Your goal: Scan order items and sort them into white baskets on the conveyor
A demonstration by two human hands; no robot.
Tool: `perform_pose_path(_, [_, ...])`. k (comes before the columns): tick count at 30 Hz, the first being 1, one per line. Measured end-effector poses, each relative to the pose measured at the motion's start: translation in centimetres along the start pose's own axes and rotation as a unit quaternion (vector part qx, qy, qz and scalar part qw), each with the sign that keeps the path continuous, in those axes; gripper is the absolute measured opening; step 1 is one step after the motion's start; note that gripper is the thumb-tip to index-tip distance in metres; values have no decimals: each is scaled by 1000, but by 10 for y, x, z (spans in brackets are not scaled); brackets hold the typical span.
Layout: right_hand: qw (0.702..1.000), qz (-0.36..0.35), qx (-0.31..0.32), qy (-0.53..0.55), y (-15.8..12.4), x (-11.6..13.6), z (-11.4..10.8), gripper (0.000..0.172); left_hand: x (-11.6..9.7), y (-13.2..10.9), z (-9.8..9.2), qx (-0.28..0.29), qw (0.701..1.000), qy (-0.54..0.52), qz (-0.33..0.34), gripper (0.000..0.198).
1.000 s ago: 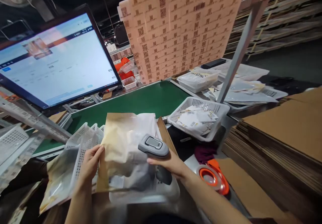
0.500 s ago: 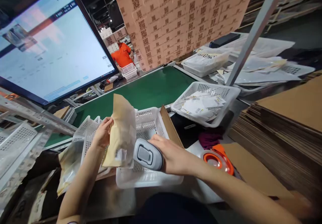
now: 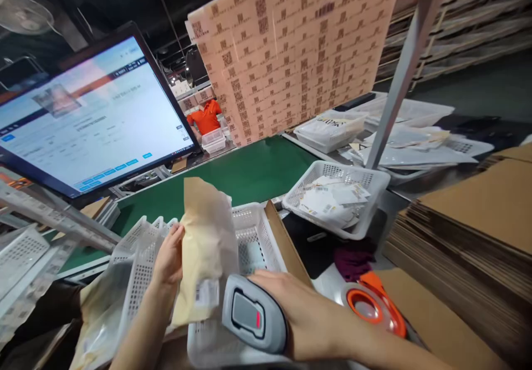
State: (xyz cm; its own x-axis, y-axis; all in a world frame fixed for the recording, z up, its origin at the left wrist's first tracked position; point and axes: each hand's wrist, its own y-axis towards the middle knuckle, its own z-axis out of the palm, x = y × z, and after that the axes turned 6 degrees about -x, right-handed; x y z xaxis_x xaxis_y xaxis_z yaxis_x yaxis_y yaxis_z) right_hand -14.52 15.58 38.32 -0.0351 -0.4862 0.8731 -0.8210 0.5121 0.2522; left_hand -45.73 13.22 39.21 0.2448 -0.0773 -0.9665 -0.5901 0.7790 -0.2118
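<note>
My left hand point(image 3: 169, 256) grips the left edge of a padded mailing bag point(image 3: 203, 242), tan on one side with a clear plastic front. A white barcode label point(image 3: 206, 293) shows near the bag's lower end. In my right hand point(image 3: 303, 312) is a grey barcode scanner point(image 3: 254, 313), its head beside the label, with a small red light lit on top. Beneath both sits a white perforated basket point(image 3: 270, 242), partly hidden by the bag and the scanner. The fingers around the scanner's handle are mostly hidden.
A monitor point(image 3: 100, 121) stands at upper left. Behind the basket runs a green conveyor belt point(image 3: 249, 165). To the right are a basket of white labels point(image 3: 332, 198), an orange tape dispenser point(image 3: 369, 306) and stacked cardboard point(image 3: 469, 237). A person in an orange shirt point(image 3: 205, 118) is beyond.
The view has tilted upward, so hands and bag appear lower. A red light now shows on the scanner, and the monitor displays a different picture and more text.
</note>
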Motion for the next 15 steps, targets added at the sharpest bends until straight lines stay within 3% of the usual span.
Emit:
perform_pose_path(4, [999,15,-37,16,-9,-4,-8,26,36,10,-32,-79,996,-6,-40,57])
perform_pose_path(6, [998,31,-47,15,-11,-9,-11,25,37,12,-66,-110,992,55,11,59])
perform_pose_path(8, [998,43,-54,8,-12,-16,-14,24,19,12,-110,-115,970,173,127,59])
perform_pose_path(9, [997,46,-56,6,-11,-19,-14,25,6,13,-135,-124,939,254,195,55])
perform_pose_path(11, [997,48,-62,9,-8,-23,-13,25,-20,17,-184,-209,837,420,283,43])
perform_pose_path(13, [997,43,-61,14,-3,-23,-10,25,-35,25,-224,-281,747,541,265,41])
perform_pose_path(14, [998,38,-56,16,-1,-22,-7,25,-36,29,-238,-289,729,578,226,41])
perform_pose_path(15, [998,34,-48,16,1,-21,-5,25,-32,33,-249,-279,729,598,180,40])
